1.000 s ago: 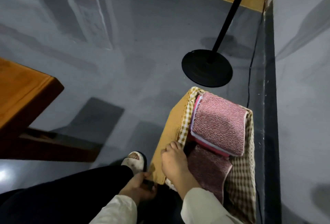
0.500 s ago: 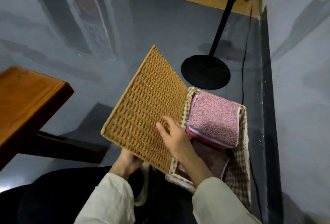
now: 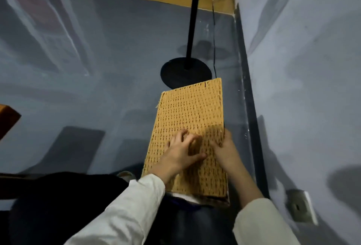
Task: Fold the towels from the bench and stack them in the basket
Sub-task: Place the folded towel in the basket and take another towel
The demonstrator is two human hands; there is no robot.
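Woven lid (image 3: pixel 192 119) lies flat over the basket (image 3: pixel 207 198), which stands on the floor (image 3: pixel 117 59) close to the right-hand wall (image 3: pixel 302 88). Only a strip of the basket's near rim shows, and the towels are hidden. Left hand (image 3: pixel 182 153) rests on the lid with bent fingers, holding nothing. Right hand (image 3: pixel 224 148) grips the lid's right edge, thumb on top.

Floor is grey and glossy, turning to yellow wood at the far end. Black stand (image 3: pixel 185 72) is just beyond the lid, with a cable (image 3: pixel 214 49) beside it. Corner of the wooden surface (image 3: pixel 7 119) sits at the left edge. Wall socket (image 3: pixel 300 207) is low on the right.
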